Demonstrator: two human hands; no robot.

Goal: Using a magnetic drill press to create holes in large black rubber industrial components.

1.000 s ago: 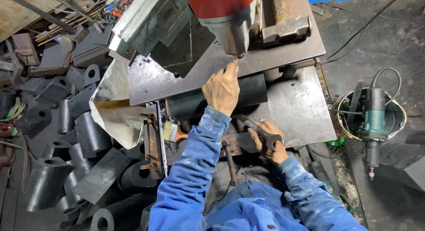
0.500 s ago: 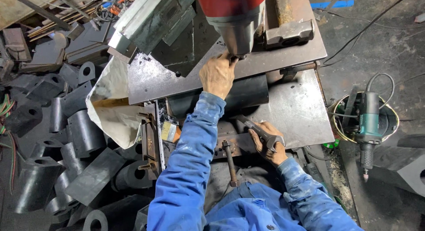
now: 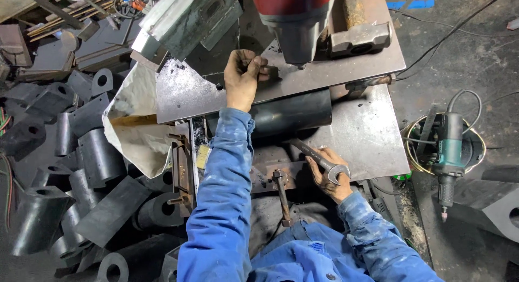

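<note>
The left hand (image 3: pixel 243 76) reaches forward with the arm stretched out, fingers curled and pinching a small dark piece on the steel plate (image 3: pixel 184 95), just left of the red drill press head (image 3: pixel 297 22). What that piece is cannot be made out; the fingers cover most of it. The right hand (image 3: pixel 327 176) sits low and near the body, wrist bent, fingers wrapped shut around an open-end wrench (image 3: pixel 319 160) whose jaw end pokes out past the thumb. A black cylinder (image 3: pixel 294 114) lies between the two hands, under the plate's edge. A threaded bolt (image 3: pixel 281 198) stands just left of the right hand.
</note>
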